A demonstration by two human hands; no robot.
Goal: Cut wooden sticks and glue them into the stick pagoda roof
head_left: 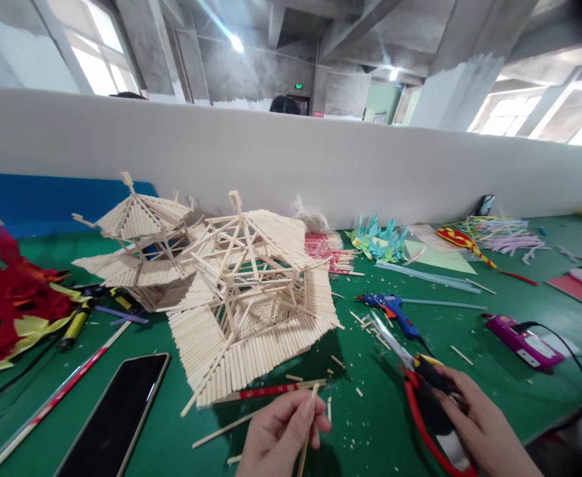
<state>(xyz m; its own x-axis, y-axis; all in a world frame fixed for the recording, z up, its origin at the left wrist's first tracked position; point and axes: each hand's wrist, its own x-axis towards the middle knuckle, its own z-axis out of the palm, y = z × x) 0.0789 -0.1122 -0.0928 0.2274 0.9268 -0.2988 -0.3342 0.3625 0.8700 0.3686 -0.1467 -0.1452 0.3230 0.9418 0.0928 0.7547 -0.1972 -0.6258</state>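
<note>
My left hand (283,434), at the bottom centre, pinches a thin wooden stick (314,397) between thumb and fingers. At the lower right, my right hand (474,414) grips the handles of red-handled shears (412,387), their silver blades pointing up and left. Just beyond my left hand stands a stick-built pavilion model (255,298); part of its upper roof is bare framework. A similar pavilion model (142,245) is behind it to the left. Loose sticks (224,430) and one with a red wrapper (268,391) lie beside my left hand.
A blue glue gun (392,311) lies beyond the shears among stick scraps. A phone (116,414) is at front left, near red paper craft (15,305). A purple power strip (524,341) with a black cord sits at right. A white partition (271,152) borders the table's back.
</note>
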